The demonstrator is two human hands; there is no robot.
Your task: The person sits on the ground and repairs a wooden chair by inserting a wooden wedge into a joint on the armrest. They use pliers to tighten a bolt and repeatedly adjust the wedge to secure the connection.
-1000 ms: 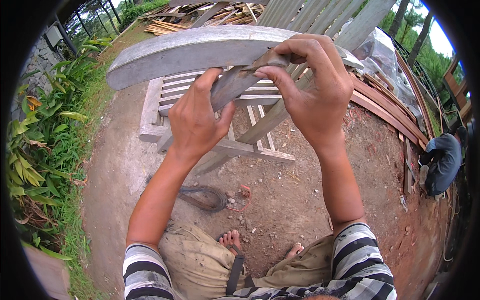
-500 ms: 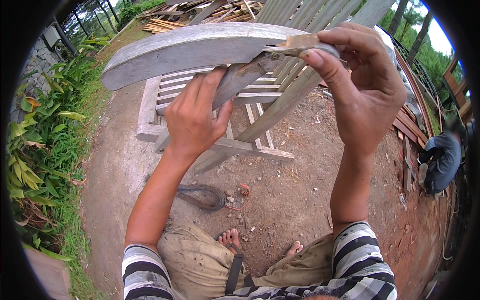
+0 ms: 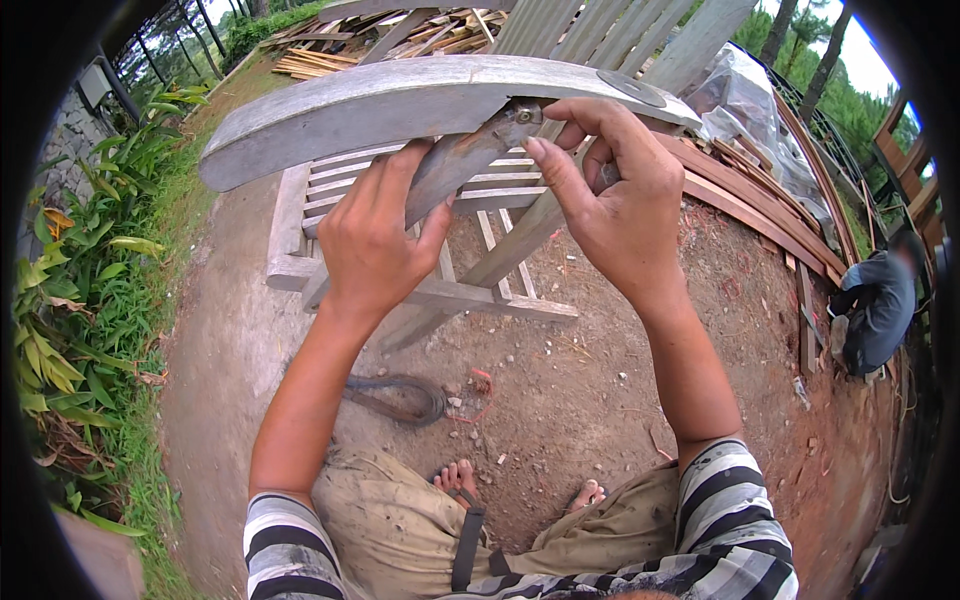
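Note:
A weathered grey wooden armrest [image 3: 370,110] of a slatted chair stretches across the upper middle. Under it slants a grey wooden support piece [image 3: 455,175] with a bolt head [image 3: 524,116] near its upper end. My left hand [image 3: 375,225] is wrapped round this support piece from below. Beside the bolt, my right hand [image 3: 625,185] has its thumb and forefinger close together and the other fingers curled. A small dark thing [image 3: 606,178] shows within its curled fingers, mostly hidden. A round grey disc [image 3: 632,88] lies on the armrest's right end.
The slatted chair seat [image 3: 350,180] and frame stand behind my hands. A coil of dark cord [image 3: 400,398] lies on the dirt ground near my feet. Stacked planks [image 3: 740,205] and plastic sheeting [image 3: 735,95] are at right, where a person [image 3: 880,305] crouches. Plants [image 3: 90,290] line the left.
My right hand has moved left and down, to beside the bolt. The brownish piece it pinched over the armrest no longer shows between thumb and forefinger. My left hand keeps its grip.

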